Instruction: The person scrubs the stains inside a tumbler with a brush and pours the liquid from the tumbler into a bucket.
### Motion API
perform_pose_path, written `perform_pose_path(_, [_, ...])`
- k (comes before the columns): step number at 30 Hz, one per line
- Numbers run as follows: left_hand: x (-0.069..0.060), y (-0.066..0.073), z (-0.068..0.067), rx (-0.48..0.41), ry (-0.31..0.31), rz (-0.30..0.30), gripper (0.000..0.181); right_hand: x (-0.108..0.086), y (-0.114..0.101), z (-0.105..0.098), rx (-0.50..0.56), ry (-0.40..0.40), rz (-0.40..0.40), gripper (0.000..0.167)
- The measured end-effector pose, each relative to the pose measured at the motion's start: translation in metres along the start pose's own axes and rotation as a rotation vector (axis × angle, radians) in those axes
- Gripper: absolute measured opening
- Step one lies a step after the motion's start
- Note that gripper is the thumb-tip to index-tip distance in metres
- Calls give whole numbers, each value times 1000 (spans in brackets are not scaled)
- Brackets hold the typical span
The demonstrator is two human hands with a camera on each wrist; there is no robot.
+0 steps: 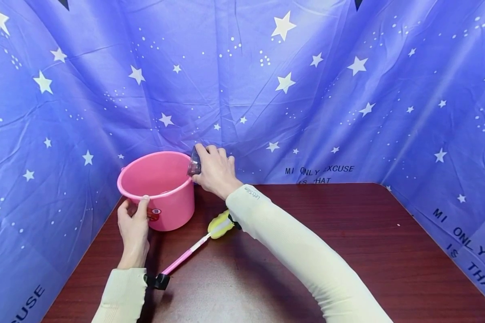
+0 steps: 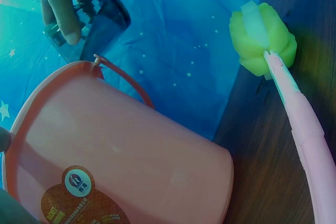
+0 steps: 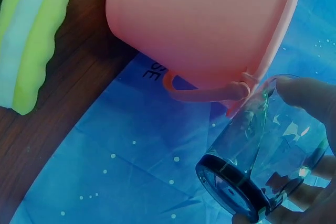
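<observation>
A pink bucket (image 1: pixel 174 211) stands upright at the left of the table, its handle hanging down on the far side. My left hand (image 1: pixel 133 231) grips the near left part of its rim, thumb at the edge. At the right side of the rim, my right hand (image 1: pixel 218 172) holds a clear drinking glass (image 3: pixel 262 145) with a thick base. The glass is tilted, its mouth toward the bucket and its base pointing outward and away. Whatever lies inside the bucket is mostly hidden. A sponge brush (image 2: pixel 262 40) with a yellow-green head and pink handle lies near both forearms.
The dark red wooden table (image 1: pixel 327 233) extends to the right of the bucket. Blue star-printed cloth (image 1: pixel 242 89) hangs behind and on both sides, close behind the bucket. The right sleeve (image 1: pixel 295 242) crosses over the table, near the brush head.
</observation>
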State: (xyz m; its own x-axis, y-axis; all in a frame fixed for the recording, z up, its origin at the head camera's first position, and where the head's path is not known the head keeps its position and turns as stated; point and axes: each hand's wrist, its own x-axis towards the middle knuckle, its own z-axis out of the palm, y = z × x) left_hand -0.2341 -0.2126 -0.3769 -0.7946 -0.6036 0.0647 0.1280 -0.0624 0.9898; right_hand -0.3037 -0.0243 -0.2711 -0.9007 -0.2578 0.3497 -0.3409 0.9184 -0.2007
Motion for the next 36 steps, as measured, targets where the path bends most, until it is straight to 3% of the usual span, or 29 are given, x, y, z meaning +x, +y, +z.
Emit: perform_pose_path(36, [-2, 1, -1, 18, 2, -5, 66, 3, -5, -5, -59, -28, 3, 81])
